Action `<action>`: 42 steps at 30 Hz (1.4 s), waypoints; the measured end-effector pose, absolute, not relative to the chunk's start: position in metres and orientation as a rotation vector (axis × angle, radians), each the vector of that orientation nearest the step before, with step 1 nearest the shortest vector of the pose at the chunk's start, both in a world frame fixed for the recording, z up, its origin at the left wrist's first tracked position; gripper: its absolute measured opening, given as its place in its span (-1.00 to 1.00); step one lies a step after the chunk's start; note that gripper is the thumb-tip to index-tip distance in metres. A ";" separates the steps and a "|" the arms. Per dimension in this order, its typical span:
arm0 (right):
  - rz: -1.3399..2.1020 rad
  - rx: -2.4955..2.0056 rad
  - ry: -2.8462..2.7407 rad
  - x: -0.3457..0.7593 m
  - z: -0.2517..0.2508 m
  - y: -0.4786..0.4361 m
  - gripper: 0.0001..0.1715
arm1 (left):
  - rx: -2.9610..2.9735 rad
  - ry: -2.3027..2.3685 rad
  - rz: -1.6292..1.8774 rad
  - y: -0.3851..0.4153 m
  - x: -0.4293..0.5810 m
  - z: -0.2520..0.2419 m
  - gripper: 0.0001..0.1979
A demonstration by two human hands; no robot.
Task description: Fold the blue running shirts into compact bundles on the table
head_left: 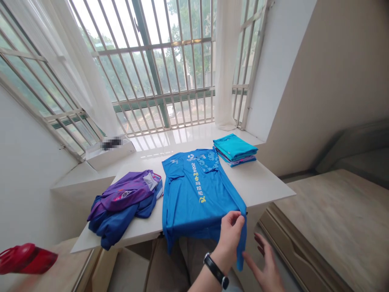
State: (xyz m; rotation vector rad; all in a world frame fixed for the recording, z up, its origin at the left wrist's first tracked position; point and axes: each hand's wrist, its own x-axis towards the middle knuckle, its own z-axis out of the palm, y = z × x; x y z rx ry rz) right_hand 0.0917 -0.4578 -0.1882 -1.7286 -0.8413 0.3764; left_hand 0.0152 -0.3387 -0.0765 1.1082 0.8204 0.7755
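Note:
A bright blue T-shirt (pixel 197 194) with yellow print lies on the white table (pixel 258 182), one side folded inward and its lower end hanging over the near edge. My left hand (pixel 231 235), wearing a black wristwatch, pinches the shirt's edge near the table's front corner. My right hand (pixel 264 263) is below the table edge, fingers spread, holding nothing, close to the hanging blue fabric. A stack of folded teal garments (pixel 234 148) sits at the table's far side. A heap of purple and dark blue clothing (pixel 123 207) lies to the shirt's left.
The table stands against a white windowsill (pixel 182 140) below a barred window with white curtains. A white box (pixel 111 152) rests on the sill. A beige padded bed or bench (pixel 331 219) lies to the right, and a red object (pixel 27 259) sits at lower left.

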 end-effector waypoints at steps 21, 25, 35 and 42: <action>-0.204 -1.925 -1.032 0.088 -0.162 -0.398 -0.53 | 2.469 0.775 0.544 -0.288 -0.014 -0.026 -0.69; -0.189 -1.877 -1.102 0.092 -0.158 -0.386 -0.63 | 2.724 0.888 0.521 -0.270 -0.011 -0.037 -0.47; -0.265 -1.850 -1.126 0.100 -0.143 -0.368 -0.58 | 2.822 0.843 0.524 -0.268 -0.021 -0.054 -0.46; -0.098 -1.793 -1.234 0.099 -0.161 -0.383 -0.64 | 2.841 0.810 0.488 -0.265 -0.022 -0.054 -0.37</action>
